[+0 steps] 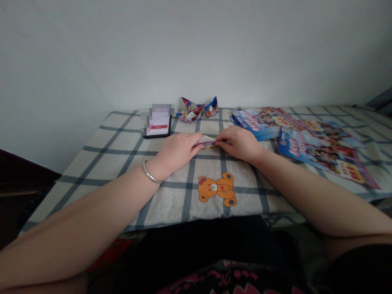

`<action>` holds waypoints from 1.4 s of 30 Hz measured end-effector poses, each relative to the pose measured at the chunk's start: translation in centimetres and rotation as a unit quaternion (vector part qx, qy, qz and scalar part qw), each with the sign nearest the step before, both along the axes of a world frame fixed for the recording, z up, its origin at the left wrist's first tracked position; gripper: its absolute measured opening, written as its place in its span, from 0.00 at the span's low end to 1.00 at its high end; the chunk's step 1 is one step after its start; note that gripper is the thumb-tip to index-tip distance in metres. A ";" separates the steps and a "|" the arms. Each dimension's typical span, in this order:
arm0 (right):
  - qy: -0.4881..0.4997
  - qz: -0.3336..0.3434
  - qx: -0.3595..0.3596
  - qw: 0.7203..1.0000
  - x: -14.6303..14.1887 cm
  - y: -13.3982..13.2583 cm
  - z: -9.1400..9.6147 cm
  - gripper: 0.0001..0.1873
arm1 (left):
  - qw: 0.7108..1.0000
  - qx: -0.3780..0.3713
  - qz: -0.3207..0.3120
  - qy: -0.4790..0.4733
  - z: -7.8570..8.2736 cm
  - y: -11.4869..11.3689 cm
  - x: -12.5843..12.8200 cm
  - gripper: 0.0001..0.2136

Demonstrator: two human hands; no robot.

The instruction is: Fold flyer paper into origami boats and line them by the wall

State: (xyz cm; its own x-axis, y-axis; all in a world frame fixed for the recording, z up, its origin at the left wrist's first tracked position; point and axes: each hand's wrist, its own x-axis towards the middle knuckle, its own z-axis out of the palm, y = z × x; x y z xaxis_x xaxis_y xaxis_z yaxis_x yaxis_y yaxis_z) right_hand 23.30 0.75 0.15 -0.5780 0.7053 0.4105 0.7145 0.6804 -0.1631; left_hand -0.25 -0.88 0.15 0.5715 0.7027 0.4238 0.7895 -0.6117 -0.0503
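My left hand [177, 149] and my right hand [240, 143] rest on a checked cloth [116, 143] and meet over a small folded piece of printed paper [208, 141]. Both hands have their fingers drawn together and pinch the paper from either side, pressing it against the cloth. A silver bangle [149, 173] sits on my left wrist. Much of the paper is hidden under my fingers.
A phone [157, 123] with a lit screen lies behind my left hand. Folded paper boats [197, 109] stand by the white wall. Several colourful leaflets [309, 141] are spread to the right. A bear print [218, 188] marks the cloth near its front edge.
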 end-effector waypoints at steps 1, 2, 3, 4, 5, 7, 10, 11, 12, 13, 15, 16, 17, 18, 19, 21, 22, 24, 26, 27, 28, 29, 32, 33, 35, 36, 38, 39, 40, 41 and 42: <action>0.000 -0.003 0.005 1.000 0.1 0.1 0.0 0.09 | 1.000 -0.007 0.011 -0.003 0.1 0.1 0.0 0.08; 0.000 -0.008 0.006 1.000 0.1 0.2 -0.1 0.09 | 1.000 -0.018 0.020 -0.009 0.1 0.1 0.0 0.07; -0.001 -0.014 0.005 1.000 0.2 0.3 -0.1 0.09 | 0.999 -0.033 0.028 -0.018 0.1 0.2 0.0 0.07; -0.001 -0.022 0.001 1.000 0.3 0.4 -0.1 0.09 | 0.998 -0.048 0.033 -0.028 0.2 0.3 -0.1 0.07; -0.001 -0.031 -0.004 1.000 0.3 0.5 -0.1 0.09 | 0.996 -0.065 0.034 -0.040 0.2 0.4 -0.1 0.07; -0.003 -0.044 -0.017 0.999 0.5 0.7 -0.1 0.09 | 0.993 -0.088 0.030 -0.069 0.1 0.6 -0.2 0.08; -0.005 -0.051 -0.032 0.998 0.8 1.0 -0.1 0.11 | 0.990 -0.095 0.016 -0.105 -0.2 0.9 -0.4 0.10; -0.001 -0.053 -0.037 0.998 0.9 1.1 -0.1 0.11 | 0.989 -0.093 0.016 -0.115 -0.3 1.0 -0.5 0.11; 0.006 -0.055 -0.040 0.998 1.0 1.2 -0.1 0.11 | 0.988 -0.092 0.018 -0.123 -0.4 1.1 -0.5 0.12; 0.013 -0.059 -0.045 0.997 1.1 1.2 -0.1 0.10 | 0.987 -0.090 0.023 -0.128 -0.6 1.2 -0.6 0.13; 0.024 -0.074 -0.058 0.995 1.2 1.3 -0.1 0.10 | 0.988 -0.086 0.033 -0.127 -0.8 1.3 -0.6 0.15; 0.027 -0.082 -0.066 0.994 1.3 1.3 -0.2 0.09 | 0.989 -0.084 0.036 -0.119 -0.8 1.4 -0.6 0.15; 0.031 -0.090 -0.075 0.993 1.3 1.3 -0.2 0.09 | 0.990 -0.080 0.036 -0.109 -0.9 1.3 -0.7 0.15; 0.034 -0.097 -0.083 0.991 1.3 1.3 -0.2 0.08 | 0.992 -0.072 0.034 -0.099 -0.8 1.3 -0.7 0.15; 0.039 -0.103 -0.090 0.990 1.4 1.2 -0.2 0.07 | 0.994 -0.059 0.032 -0.089 -0.8 1.2 -0.7 0.16; 0.048 -0.112 -0.100 0.988 1.4 1.2 -0.2 0.07 | 0.997 -0.017 0.024 -0.069 -0.6 1.0 -0.8 0.17; 0.051 -0.114 -0.104 0.987 1.3 1.1 -0.2 0.07 | 0.998 0.008 0.013 -0.057 -0.5 0.9 -0.9 0.16; 0.057 -0.117 -0.110 0.985 1.2 1.0 -0.2 0.07 | 0.998 0.043 -0.029 -0.027 -0.3 0.7 -0.8 0.13; 0.064 -0.116 -0.115 0.984 1.1 0.9 -0.2 0.06 | 0.995 0.046 -0.088 0.010 -0.2 0.4 -0.6 0.10; 0.067 -0.114 -0.114 0.985 1.0 0.8 -0.2 0.07 | 0.992 0.039 -0.114 0.028 -0.2 0.3 -0.5 0.10; 0.068 -0.111 -0.112 0.985 0.9 0.8 -0.2 0.07 | 0.990 0.032 -0.131 0.043 -0.3 0.2 -0.3 0.10; 0.067 -0.107 -0.109 0.986 0.9 0.7 -0.2 0.07 | 0.988 0.026 -0.140 0.055 -0.3 0.1 -0.2 0.10; 0.065 -0.085 -0.102 0.989 0.8 0.6 -0.3 0.07 | 0.987 0.022 -0.134 0.080 -0.5 -0.1 0.0 0.13; 0.065 -0.077 -0.101 0.990 0.8 0.6 -0.3 0.06 | 0.988 0.020 -0.130 0.085 -0.5 -0.1 -0.1 0.14; 0.063 -0.063 -0.100 0.991 0.8 0.6 -0.3 0.06 | 0.988 0.012 -0.123 0.088 -0.5 -0.1 -0.1 0.15; 0.060 -0.057 -0.097 0.992 0.8 0.5 -0.3 0.06 | 0.989 0.009 -0.119 0.086 -0.4 -0.1 -0.2 0.15; 0.047 -0.042 -0.083 0.995 0.8 0.4 -0.1 0.08 | 0.991 0.012 -0.108 0.082 -0.3 -0.2 -0.1 0.14; 0.040 -0.028 -0.073 0.996 0.8 0.3 0.0 0.09 | 0.991 0.015 -0.101 0.082 -0.3 -0.3 -0.1 0.13; 0.032 -0.009 -0.061 0.998 0.8 0.2 0.2 0.09 | 0.992 0.019 -0.093 0.083 -0.2 -0.4 0.0 0.13; 0.028 0.016 -0.053 0.998 0.8 0.1 0.3 0.11 | 0.992 0.022 -0.085 0.086 -0.2 -0.6 0.0 0.13; 0.025 0.042 -0.050 0.998 0.8 0.0 0.4 0.13 | 0.993 0.022 -0.076 0.090 -0.1 -0.7 0.1 0.14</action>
